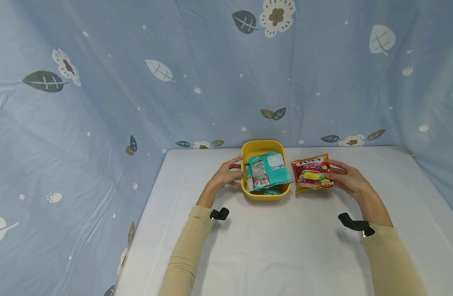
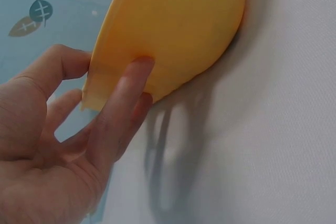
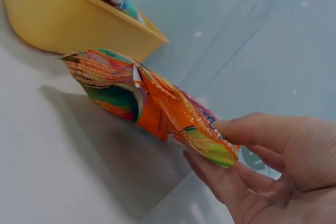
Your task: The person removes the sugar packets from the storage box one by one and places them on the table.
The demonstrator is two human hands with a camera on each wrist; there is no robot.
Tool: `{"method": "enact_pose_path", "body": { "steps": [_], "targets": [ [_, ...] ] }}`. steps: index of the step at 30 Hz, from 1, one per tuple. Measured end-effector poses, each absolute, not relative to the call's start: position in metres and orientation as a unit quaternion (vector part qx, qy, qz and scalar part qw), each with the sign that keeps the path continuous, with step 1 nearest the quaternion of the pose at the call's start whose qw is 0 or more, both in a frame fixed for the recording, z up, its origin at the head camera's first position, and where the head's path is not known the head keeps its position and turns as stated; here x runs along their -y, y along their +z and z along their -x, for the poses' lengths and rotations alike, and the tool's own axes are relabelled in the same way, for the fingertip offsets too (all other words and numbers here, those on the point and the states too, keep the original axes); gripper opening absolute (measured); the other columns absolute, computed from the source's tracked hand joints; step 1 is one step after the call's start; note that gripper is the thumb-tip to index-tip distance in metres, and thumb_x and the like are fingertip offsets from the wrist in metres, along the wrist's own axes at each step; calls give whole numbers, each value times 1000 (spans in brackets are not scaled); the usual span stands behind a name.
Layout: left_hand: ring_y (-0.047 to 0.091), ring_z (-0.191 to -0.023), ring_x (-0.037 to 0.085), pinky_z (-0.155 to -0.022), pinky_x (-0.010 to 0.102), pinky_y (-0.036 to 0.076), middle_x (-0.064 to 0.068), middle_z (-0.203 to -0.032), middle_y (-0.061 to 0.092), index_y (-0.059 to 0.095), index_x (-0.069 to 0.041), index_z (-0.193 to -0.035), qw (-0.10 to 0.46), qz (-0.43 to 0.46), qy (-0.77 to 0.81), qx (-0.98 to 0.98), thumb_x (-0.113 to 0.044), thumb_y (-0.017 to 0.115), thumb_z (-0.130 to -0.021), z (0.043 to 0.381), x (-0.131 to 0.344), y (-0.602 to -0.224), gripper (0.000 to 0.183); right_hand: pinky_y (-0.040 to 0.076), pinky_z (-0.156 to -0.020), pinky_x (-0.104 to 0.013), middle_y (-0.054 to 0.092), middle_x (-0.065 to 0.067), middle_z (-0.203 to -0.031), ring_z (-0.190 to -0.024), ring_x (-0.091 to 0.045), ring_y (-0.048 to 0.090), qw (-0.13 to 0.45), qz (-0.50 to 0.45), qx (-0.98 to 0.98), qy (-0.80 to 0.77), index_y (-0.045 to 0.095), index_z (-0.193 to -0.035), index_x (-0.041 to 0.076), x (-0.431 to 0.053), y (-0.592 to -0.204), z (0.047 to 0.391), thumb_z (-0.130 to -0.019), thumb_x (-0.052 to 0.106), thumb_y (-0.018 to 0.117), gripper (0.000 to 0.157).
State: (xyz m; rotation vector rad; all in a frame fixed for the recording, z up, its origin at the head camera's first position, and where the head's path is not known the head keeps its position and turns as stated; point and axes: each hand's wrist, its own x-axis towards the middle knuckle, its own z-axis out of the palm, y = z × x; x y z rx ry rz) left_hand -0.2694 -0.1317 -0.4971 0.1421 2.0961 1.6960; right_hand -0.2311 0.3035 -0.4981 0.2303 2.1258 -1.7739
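Note:
My right hand [image 1: 350, 181] pinches the right edge of a Fox's fruit candy bag [image 1: 310, 174], orange and red, with thumb on one face and fingers on the other. In the right wrist view, the candy bag [image 3: 157, 108] is tilted, a shadow spread on the table beneath it. A yellow container [image 1: 263, 197] stands just left of the bag. At its left side, my left hand [image 1: 226, 174] has spread fingers touching the outer wall. The left wrist view shows fingertips [image 2: 140, 66] against the yellow wall. Inside the container lie teal packets [image 1: 272, 170], the upper one overhanging the right rim.
A white-covered table [image 1: 278, 246] lies under everything. Behind it and along the left hangs a blue curtain [image 1: 211, 61] with leaves and flowers, close behind the container. Small black camera mounts [image 1: 220, 214] sit at both wrists.

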Motion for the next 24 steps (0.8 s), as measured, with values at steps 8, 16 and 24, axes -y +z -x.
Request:
{"method": "enact_pose_path", "body": {
  "steps": [8, 16, 24],
  "targets": [
    [68, -100, 30, -66, 37, 65, 17, -140, 49, 36, -28, -153, 217, -50, 612, -759, -5, 67, -89, 270, 132, -499, 75, 56, -79, -16, 28, -17, -156, -98, -1, 54, 185, -87, -764, -613, 26, -157, 27, -303, -504, 230, -92, 36, 67, 77],
    [69, -98, 26, -66, 38, 65, 17, -140, 49, 36, -28, -153, 216, -49, 615, -757, -5, 67, -88, 270, 132, -499, 76, 55, -83, -12, 17, -21, -162, -122, -19, 45, 191, -91, -763, -611, 24, -157, 31, -304, -514, 229, -92, 37, 67, 78],
    [68, -99, 26, -67, 38, 65, 16, -141, 50, 37, -30, -152, 216, -43, 609, -762, -6, 68, -88, 270, 132, -500, 75, 51, -83, -12, 16, -21, -163, -137, -33, 34, 195, -89, -760, -613, 20, -158, 31, -305, -519, 229, -92, 39, 67, 81]
  ]
}}
